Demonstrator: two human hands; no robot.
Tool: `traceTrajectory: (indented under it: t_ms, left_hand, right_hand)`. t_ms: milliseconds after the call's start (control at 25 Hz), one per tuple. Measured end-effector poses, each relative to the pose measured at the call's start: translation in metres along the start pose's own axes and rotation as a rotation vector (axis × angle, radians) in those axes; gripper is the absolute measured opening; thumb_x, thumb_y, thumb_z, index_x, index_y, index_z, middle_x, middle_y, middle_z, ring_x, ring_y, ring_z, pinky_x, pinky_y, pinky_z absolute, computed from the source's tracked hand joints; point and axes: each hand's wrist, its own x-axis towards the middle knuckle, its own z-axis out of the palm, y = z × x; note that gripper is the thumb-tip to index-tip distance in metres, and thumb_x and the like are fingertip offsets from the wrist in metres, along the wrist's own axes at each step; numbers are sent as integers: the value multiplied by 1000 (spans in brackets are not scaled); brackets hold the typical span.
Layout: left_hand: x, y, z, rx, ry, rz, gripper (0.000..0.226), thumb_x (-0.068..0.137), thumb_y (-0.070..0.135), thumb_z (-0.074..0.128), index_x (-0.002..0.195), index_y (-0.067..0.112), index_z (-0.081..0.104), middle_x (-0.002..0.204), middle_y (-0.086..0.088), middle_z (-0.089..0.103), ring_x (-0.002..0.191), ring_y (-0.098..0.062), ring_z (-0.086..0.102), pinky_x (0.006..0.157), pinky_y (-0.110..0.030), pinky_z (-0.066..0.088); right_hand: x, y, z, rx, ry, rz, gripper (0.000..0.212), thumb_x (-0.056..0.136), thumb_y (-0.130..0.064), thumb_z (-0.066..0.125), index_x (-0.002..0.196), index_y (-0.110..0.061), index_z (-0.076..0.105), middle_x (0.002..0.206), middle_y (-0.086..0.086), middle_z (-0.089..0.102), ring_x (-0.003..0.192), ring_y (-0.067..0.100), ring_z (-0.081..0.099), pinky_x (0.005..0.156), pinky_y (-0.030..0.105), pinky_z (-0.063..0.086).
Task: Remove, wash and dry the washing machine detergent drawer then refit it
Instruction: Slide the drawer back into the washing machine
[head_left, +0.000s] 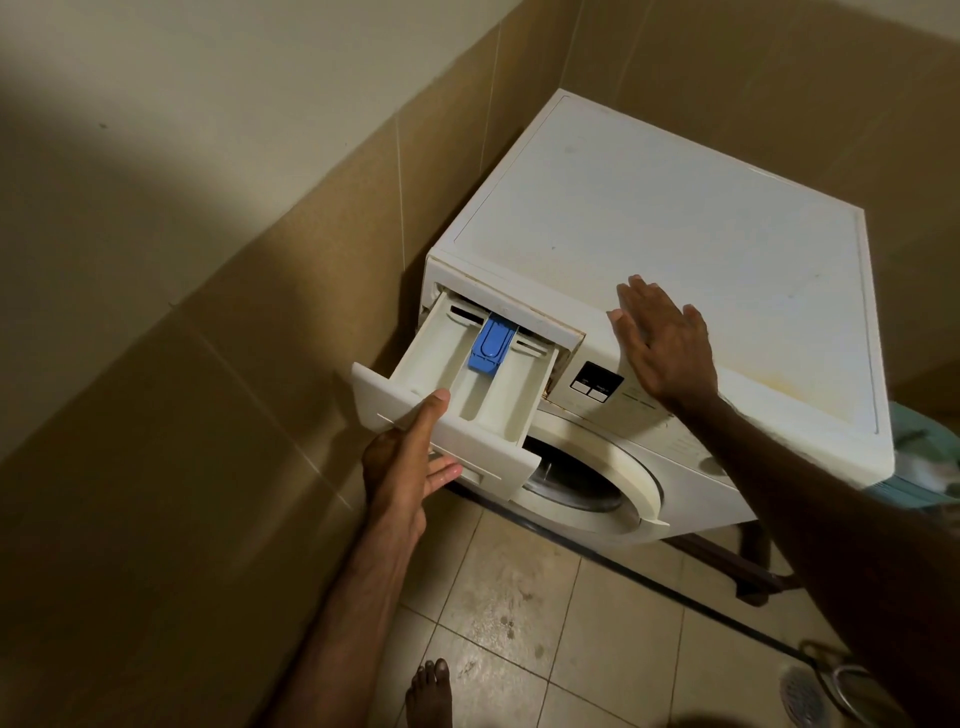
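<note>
Pulling detergent drawer (467, 389) out of washing machine (675, 249): left hand (410, 457) grasps drawer front, thumb on top, fingers (441, 475) beneath. Right hand (660, 343) flat, fingers released, likely bracing machine top. Drawer well extended, rear seated; blue insert (491, 345) beyond thumb.

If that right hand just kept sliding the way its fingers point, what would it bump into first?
The right hand lies flat at the front edge of the washing machine top, fingers pointing toward the back. Nothing stands on the top in that line, so it would probably meet the tiled wall behind first, though depth is hard to judge.
</note>
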Motion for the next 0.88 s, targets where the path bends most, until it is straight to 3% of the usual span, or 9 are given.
traceTrajectory:
  t_ms: [280, 600, 880]
  left_hand:
    - [14, 8, 15, -14, -5, 1, 53, 73, 40, 89, 115, 21, 62, 110, -14, 73, 93, -33, 75, 68, -43, 65]
    - [36, 23, 53, -37, -74, 65, 64, 73, 43, 89, 124, 16, 62, 107, -13, 75, 92, -30, 77, 69, -43, 65]
    - [70, 45, 108, -30, -96, 93, 51, 65, 47, 94, 104, 23, 72, 105, -7, 76, 94, -33, 75, 66, -42, 64]
  right_hand:
    - [0, -1, 0, -24, 19, -3, 53, 113, -45, 31, 156, -19, 46, 166, 3, 37, 154, 24, 33, 121, 57, 26]
    - [1, -4, 1, -1, 27, 26, 50, 114, -41, 27, 157, -21, 45, 167, -1, 35, 156, 20, 30, 123, 55, 23]
    - [2, -4, 3, -25, 20, 50, 52, 113, -44, 24, 157, -24, 44, 168, -4, 34, 156, 17, 28, 125, 54, 24]
